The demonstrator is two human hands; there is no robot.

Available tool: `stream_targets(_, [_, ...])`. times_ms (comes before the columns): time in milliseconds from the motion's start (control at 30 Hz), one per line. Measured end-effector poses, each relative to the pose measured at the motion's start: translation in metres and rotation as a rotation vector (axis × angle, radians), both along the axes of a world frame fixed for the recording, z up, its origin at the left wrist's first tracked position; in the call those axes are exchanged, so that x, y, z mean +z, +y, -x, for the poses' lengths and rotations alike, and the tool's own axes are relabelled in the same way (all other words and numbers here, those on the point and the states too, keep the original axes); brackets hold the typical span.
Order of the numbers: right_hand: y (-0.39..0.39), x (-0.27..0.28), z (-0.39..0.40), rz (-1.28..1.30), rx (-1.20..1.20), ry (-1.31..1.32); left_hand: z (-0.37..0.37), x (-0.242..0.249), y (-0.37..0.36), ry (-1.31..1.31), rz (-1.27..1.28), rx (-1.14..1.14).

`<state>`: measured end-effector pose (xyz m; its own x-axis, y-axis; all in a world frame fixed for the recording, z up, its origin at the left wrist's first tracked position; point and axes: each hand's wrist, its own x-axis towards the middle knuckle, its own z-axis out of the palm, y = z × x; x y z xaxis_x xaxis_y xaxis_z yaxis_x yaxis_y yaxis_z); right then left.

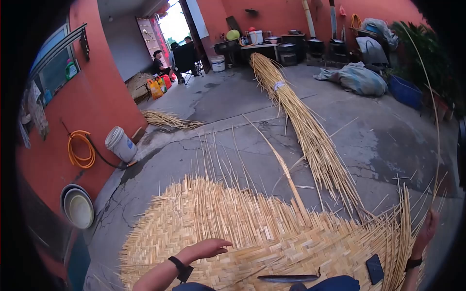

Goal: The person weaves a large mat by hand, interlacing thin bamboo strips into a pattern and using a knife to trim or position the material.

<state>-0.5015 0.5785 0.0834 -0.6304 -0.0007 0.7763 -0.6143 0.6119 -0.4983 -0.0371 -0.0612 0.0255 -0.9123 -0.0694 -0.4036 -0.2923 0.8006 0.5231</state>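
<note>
A partly woven reed mat (pixel 194 213) lies on the ground in front of me, its far edge ragged with loose strip ends. Above its near part is my left hand (pixel 211 247), fingers stretched out and holding nothing. At the far right my right hand (pixel 427 228) is closed round a long thin reed strip (pixel 436 126) that rises upright and bends over at its top. Beside that hand, loose reed strips (pixel 403 233) fan along the mat's right side. A dark curved blade (pixel 286 279) and a phone (pixel 374 269) rest on the mat near my knees.
A tied reed bundle (pixel 306 121) stretches across the concrete beyond the mat. Another reed pile (pixel 167 120) lies by the left wall, near a white bucket (pixel 121 144) and basins (pixel 78 207). Stuffed sacks (pixel 359 79) and a blue crate (pixel 405 92) stand back right. People sit near the doorway.
</note>
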Motion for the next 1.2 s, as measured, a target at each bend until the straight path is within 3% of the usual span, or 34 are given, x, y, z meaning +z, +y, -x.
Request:
stream_targets(100, [-0.214,0.145,-0.059,-0.339,0.429,0.550,0.025,0.048,0.019,0.206,-0.027,-0.037])
stream_targets(167, [-0.321,0.179,-0.109,-0.477,0.735,0.723,0.029,0.072,0.038,0.529,-0.063,-0.014])
stream_targets(200, [-0.365,0.177,-0.135,-0.524,0.897,0.710,0.028,0.085,0.051,0.535,-0.058,0.003])
stream_targets(267, [-0.437,0.153,-0.188,-0.603,1.198,0.634,0.017,0.105,0.068,0.701,-0.795,0.516])
stream_targets(300, [-0.463,0.135,-0.215,-0.599,1.338,0.549,0.003,0.105,0.064,0.713,-0.794,0.532])
stream_targets(367, [-0.499,0.084,-0.264,-0.657,1.503,0.257,-0.029,0.096,0.057,1.006,-1.049,0.627])
stream_targets(400, [-0.513,0.063,-0.286,-0.645,1.522,0.088,-0.056,0.068,0.041,1.007,-1.070,0.637])
stream_targets(467, [-0.525,0.031,-0.323,-0.623,1.532,-0.289,-0.090,0.055,0.035,1.102,-1.107,0.963])
stream_targets(500, [-0.526,0.018,-0.333,-0.615,1.513,-0.501,-0.105,0.046,0.027,1.143,-1.067,1.107])
stream_targets(600, [-0.513,-0.056,-0.345,-0.739,1.530,-0.805,-0.160,0.017,-0.002,1.107,-0.824,1.450])
stream_targets(700, [-0.499,-0.108,-0.312,-0.892,1.494,-0.918,-0.209,0.000,-0.034,1.006,-0.360,1.484])
stream_targets(767, [-0.508,-0.118,-0.264,-0.984,1.394,-0.768,-0.242,-0.021,-0.052,1.001,-0.365,1.600])
stream_targets(800, [-0.517,-0.106,-0.241,-1.060,1.308,-0.561,-0.251,-0.034,-0.054,0.997,-0.371,1.605])
stream_targets(900, [-0.535,-0.043,-0.213,-1.314,0.901,0.280,-0.260,-0.078,-0.054,1.024,-0.620,1.765])
stream_targets(933, [-0.538,-0.046,-0.218,-1.325,0.911,0.286,-0.250,-0.093,-0.045,1.001,-0.731,1.743])
stream_targets(1000, [-0.539,-0.057,-0.238,-1.665,0.881,0.233,-0.222,-0.113,-0.026,0.989,-0.976,1.678])
stream_targets(1033, [-0.537,-0.075,-0.257,-1.511,1.086,0.116,-0.205,-0.119,-0.017,0.997,-1.115,1.628])
stream_targets(1067, [-0.543,-0.068,-0.292,-1.616,1.153,-0.189,-0.192,-0.121,-0.010,1.010,-1.122,1.633])
stream_targets(1100, [-0.546,-0.078,-0.312,-1.469,1.353,-0.439,-0.180,-0.122,-0.004,1.025,-1.219,1.568])
stream_targets(1167, [-0.555,-0.096,-0.356,-1.165,1.423,-0.709,-0.169,-0.127,0.004,1.048,-1.315,1.517])
stream_targets(1200, [-0.560,-0.106,-0.368,-1.091,1.423,-0.720,-0.168,-0.129,0.004,1.036,-1.297,1.524])
